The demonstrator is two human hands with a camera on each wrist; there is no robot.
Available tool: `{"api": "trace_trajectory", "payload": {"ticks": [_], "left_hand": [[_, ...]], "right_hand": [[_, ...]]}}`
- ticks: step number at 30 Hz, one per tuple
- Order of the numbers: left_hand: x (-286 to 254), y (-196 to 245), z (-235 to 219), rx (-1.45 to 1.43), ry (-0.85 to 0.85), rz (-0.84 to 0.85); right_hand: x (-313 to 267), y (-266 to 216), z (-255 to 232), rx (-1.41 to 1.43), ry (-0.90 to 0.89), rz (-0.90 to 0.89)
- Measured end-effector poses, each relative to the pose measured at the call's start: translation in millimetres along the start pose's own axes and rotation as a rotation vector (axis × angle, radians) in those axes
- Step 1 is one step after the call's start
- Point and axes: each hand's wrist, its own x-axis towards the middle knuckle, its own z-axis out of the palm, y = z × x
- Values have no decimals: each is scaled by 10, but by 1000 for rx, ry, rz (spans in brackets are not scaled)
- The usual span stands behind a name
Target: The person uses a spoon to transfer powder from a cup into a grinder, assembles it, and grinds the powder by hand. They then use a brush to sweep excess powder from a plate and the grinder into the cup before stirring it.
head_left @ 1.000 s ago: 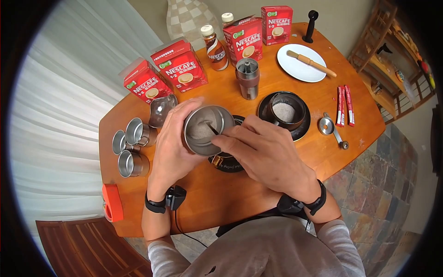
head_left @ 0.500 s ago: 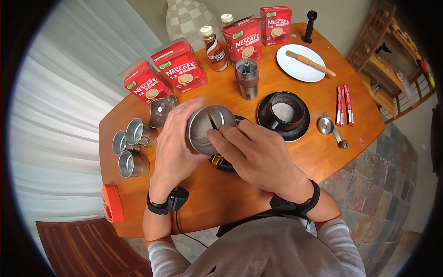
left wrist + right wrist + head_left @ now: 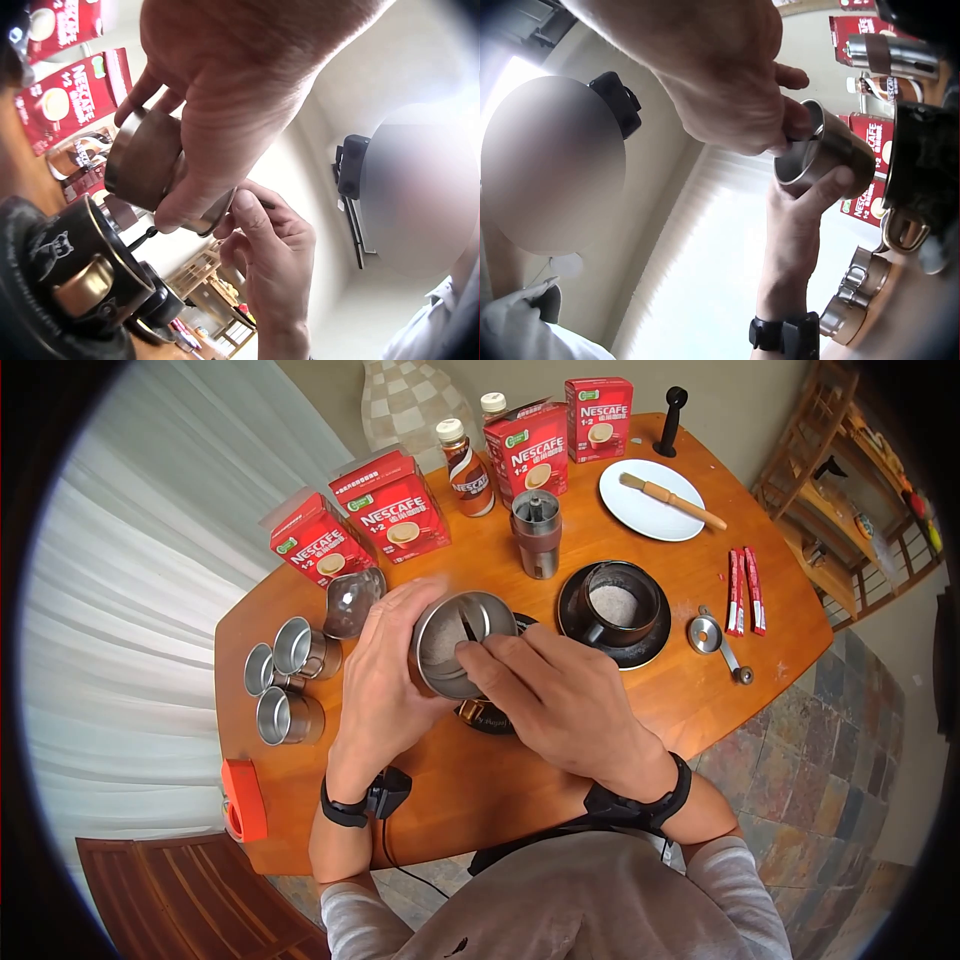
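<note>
**Metal cup held between two hands over the bench**

The left hand (image 3: 380, 680) wraps the metal cup (image 3: 445, 660); its long axis leans, mouth toward the right hand (image 3: 575, 705). That hand, nearer the mouth, has a narrow grip, pinching a slim dark handle (image 3: 467, 623) inside. A gold-handled black cup (image 3: 86, 251) stands beneath, on the wooden bench (image 3: 420, 790). Curtains (image 3: 150, 660) hang left; tiled floor (image 3: 770, 780) lies right.

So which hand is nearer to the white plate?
Right. In the head view, the right hand is below and left of the plate; the left hand grips the metal cup, farther left.
</note>
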Motion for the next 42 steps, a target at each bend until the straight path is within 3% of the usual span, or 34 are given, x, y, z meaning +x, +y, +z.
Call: {"api": "trace_trajectory", "payload": {"ticks": [13,16,19,22,31,34,37,42], "left_hand": [[16,-36,31,98,18,93],[17,-24,31,81,38,100],[11,-26,16,77,5,79],[16,-21,-1,27,20,49],[-4,-60,-52,-128,-30,-36],[-11,-68,-66,-128,-41,-65],[-6,-70,-27,-184,-7,-70],[-8,-80,-30,-174,-13,-61]], "right_hand": [[-46,-81,-23,-24,-83,3],[-44,-31,-2,-8,-20,17],[-62,-44,-43,53,-84,44],[-92,-6,-27,192,9,94],[-59,4,-68,302,65,135],[-71,-13,-174,367,-113,182],[-46,-26,-151,390,-4,184],[-36,-27,-145,377,-36,189]]}}
